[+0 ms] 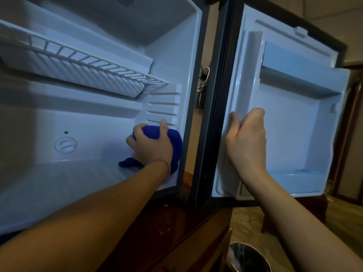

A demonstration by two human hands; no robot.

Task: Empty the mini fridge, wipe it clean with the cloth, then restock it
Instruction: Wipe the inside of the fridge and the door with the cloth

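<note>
We see the mini fridge (110, 22) standing open across the left and centre of the frame, its white interior bare of food. The left hand (151, 143) reaches into the lower right corner of the cavity, fingers curled round a bunched blue cloth (174, 142) and pressing it against the right inner wall just below the ribbed shelf slots; a tail of the cloth trails onto the fridge floor. A thin bracelet (166, 163) circles that wrist. A white wire shelf (84, 61) runs diagonally through the upper left, and a round thermostat dial (65, 145) sits on the back wall at lower left.

To the right of centre the fridge door (290, 122) swings wide, and the right hand (246, 138) grips its inner edge beside the dark gasket, fingers wrapped over the moulded rim. At the bottom of the frame, below the door, sits what may be a shiny round bin (248, 258), too dim to tell for sure.
</note>
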